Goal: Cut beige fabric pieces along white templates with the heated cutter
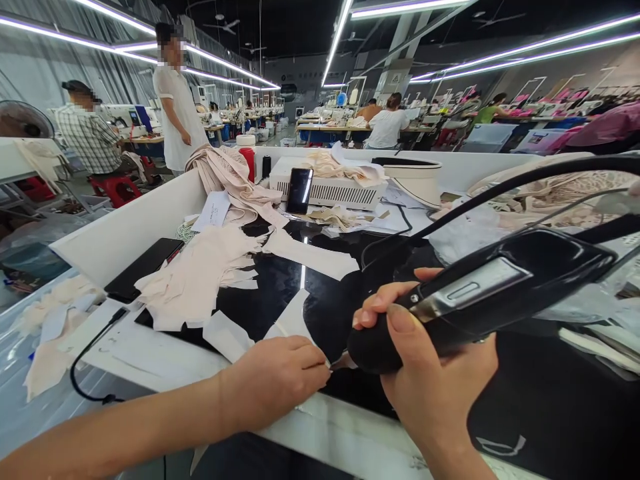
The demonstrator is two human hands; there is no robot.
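White cloth [294, 319] in left fingers [314, 373], tool [475, 290] in right fingers [384, 299], perhaps touching

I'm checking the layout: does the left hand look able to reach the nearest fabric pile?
Probably yes: the fabric pile lies just beyond the left hand, with only a flat scrap between, though that hand holds a pale piece.

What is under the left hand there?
A pale cloth piece pokes out from under the left hand, with black tabletop around it. The part beneath the hand is covered, as is whatever lies under the cloth.
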